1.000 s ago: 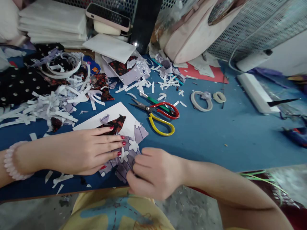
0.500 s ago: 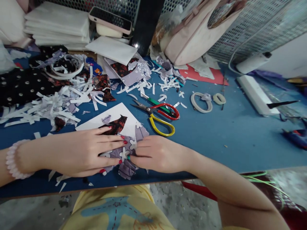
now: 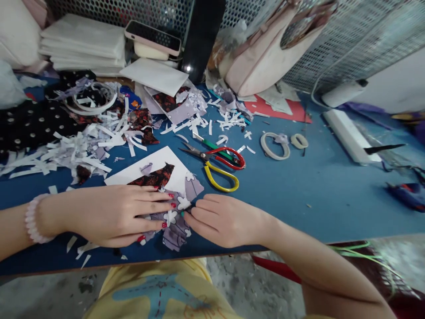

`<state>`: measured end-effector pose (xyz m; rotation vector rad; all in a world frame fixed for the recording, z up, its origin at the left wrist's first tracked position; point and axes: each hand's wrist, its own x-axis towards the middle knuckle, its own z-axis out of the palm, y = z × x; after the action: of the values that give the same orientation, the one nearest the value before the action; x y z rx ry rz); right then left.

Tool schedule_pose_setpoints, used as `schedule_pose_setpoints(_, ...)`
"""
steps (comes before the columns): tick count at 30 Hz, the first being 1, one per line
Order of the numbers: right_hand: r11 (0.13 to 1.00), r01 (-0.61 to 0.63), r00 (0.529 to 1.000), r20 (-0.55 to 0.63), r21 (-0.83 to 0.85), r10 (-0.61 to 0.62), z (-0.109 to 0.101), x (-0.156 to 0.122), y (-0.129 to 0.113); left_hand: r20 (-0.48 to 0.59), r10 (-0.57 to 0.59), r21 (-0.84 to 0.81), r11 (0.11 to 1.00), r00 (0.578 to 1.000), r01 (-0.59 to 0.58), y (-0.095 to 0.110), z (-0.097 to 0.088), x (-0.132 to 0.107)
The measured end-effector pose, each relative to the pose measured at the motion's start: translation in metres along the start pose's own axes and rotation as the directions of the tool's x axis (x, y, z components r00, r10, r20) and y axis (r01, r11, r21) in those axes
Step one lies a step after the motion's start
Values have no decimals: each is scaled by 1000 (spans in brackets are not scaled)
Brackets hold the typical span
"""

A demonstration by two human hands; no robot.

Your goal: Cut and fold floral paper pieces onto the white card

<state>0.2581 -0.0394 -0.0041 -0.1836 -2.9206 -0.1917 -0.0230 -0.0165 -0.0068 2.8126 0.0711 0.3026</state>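
Observation:
My left hand [image 3: 122,215] lies flat, its red-nailed fingers spread over a purple fabric scrap [image 3: 171,217] with white flowers. Under the scrap is a sheet of white card [image 3: 159,157], partly covered by a dark scrap with a red-brown print [image 3: 156,176]. My right hand [image 3: 227,220] is closed, fingertips pinched together at the right edge of the purple scrap. A small teal spot shows at those fingertips, and what they hold is hidden. Behind the hands lie scissors [image 3: 212,161] with one red and one yellow handle, across a green-handled tool [image 3: 215,145].
Cut white strips [image 3: 89,141] and black dotted fabric [image 3: 36,117] cover the table's left side. A stack of white sheets [image 3: 83,42], a phone [image 3: 152,37] and a pink bag [image 3: 265,53] stand at the back. Tape rings [image 3: 275,146] lie right of the scissors.
My right hand has shifted slightly right and away from the purple scrap, showing more of its edge. The left hand stays flat on the scrap. The camera view has tilted a little.

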Motion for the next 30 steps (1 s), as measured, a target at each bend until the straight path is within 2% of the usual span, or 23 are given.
schedule_pose_setpoints(14,995,-16,1000,25,-97,19,-11,-6,-18,30,-2,30,1000,1000,1,2,2,0)
schedule_pose_setpoints(19,985,-10,998,58,-170,20,-16,-6,-20,30,-22,23,1000,999,22,3,2,0)
schedule_pose_setpoints(24,990,-7,995,98,-143,21,-17,-7,-17,39,-26,12,1000,999,26,4,2,-1)
schedule_pose_setpoints(30,995,-55,998,10,-78,56,-10,1,-18,42,-35,27,999,999,33,5,2,1)
